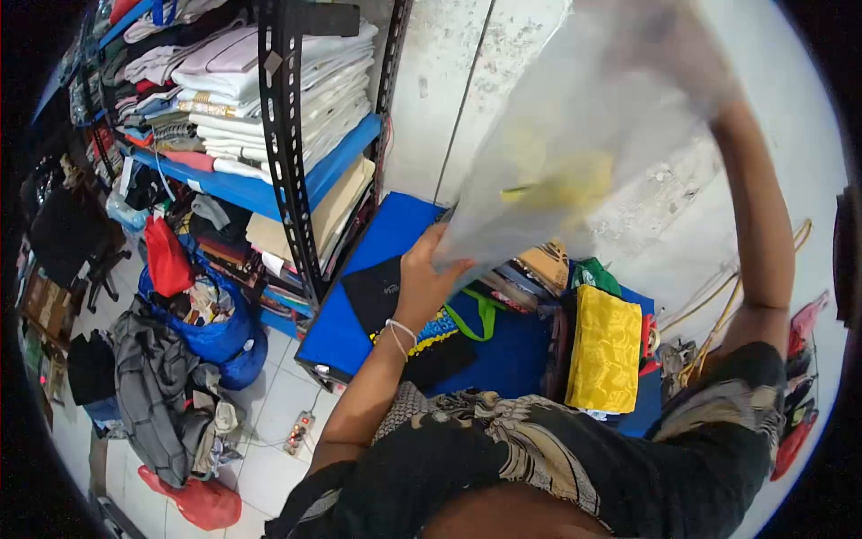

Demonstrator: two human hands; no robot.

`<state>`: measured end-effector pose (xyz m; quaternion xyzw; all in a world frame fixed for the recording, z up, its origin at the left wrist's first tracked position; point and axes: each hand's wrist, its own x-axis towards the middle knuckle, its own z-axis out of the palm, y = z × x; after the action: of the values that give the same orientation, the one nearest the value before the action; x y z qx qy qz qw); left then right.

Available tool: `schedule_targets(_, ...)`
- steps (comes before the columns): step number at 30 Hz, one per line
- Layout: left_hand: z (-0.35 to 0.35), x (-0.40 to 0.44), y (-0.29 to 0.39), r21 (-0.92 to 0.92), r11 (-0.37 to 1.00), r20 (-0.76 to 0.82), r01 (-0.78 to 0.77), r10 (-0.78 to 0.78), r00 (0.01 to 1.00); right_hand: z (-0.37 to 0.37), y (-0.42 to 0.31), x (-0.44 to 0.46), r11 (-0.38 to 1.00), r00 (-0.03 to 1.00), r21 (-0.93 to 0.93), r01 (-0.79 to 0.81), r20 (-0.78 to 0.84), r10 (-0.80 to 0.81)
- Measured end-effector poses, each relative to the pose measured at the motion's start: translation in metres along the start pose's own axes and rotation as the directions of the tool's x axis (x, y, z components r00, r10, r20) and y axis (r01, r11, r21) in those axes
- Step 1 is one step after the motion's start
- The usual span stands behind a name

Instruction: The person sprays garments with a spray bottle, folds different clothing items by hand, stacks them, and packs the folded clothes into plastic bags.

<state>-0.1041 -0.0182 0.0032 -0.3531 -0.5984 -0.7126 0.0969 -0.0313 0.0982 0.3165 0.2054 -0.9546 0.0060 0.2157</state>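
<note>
A large translucent plastic bag [530, 135] is raised in front of me, blurred by motion. A yellow patch [579, 180] shows in or through it; I cannot tell which. My left hand [426, 274], with a white band on the wrist, is closed on the bag's lower left edge. My right hand [673, 54] is up at the bag's top right, its fingers smeared and partly veiled by the plastic. Below lies a blue table [521, 350] with a black printed cloth [373, 292], a green strap [485, 319] and a folded yellow patterned cloth [606, 346].
At the left stands a black metal rack [285, 144] with blue shelves of folded cloth [242, 72]. A blue bag [211, 332] of scraps, a grey garment heap [162, 386], a red plastic bag [193, 499] and a power strip [299, 431] lie on the tiled floor.
</note>
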Motion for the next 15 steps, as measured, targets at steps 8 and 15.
schedule_targets(8, 0.004, 0.008, 0.003, -0.306, 0.951, 0.024, 0.041, -0.036, 0.999, 0.037, 0.010, -0.001, 0.974, 0.980, 0.205, -0.100, 0.191, 0.061)
schedule_targets(15, -0.001, 0.027, 0.024, -0.162, 0.986, 0.033, 0.022, -0.017, 0.999, 0.024, 0.033, 0.017, 0.971, 0.987, 0.235, -0.033, -0.145, 0.068)
